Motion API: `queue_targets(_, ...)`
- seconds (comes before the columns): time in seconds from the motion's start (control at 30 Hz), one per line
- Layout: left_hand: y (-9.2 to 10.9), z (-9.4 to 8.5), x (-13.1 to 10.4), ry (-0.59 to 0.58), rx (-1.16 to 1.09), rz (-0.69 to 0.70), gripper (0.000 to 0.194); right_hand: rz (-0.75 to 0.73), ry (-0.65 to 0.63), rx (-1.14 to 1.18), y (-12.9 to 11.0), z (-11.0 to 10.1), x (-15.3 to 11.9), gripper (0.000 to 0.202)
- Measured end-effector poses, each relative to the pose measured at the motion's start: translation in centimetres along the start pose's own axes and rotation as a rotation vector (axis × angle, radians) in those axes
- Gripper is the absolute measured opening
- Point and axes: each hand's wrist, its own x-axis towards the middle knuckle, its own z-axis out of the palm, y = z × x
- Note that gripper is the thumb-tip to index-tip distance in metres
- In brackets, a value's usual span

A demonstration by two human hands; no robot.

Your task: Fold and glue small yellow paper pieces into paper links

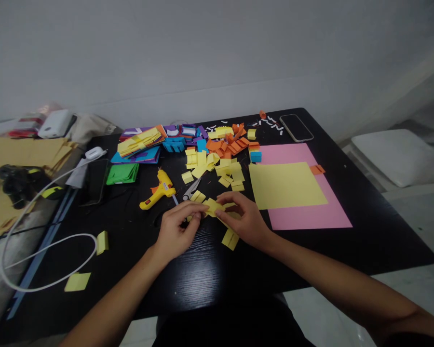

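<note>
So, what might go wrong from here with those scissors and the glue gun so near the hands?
The scissors lie just beyond the left hand, so a forward reach might nick a finger. The glue gun is close too and could burn, though heat can't be seen. The small yellow paper at the right hand's fingertips might crease.

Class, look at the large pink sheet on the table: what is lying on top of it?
A large yellow sheet covers much of the pink sheet. Whatever may lie beneath the yellow one is hidden.
</note>
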Motion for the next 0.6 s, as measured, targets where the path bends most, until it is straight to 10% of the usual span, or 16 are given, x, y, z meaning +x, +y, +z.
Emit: queue_targets(0.6,-0.08,0.57,-0.37,0.031,0.075,0.065,0.025,0.085,-0.027,0.102,0.62,0.14,-0.12,0.025)
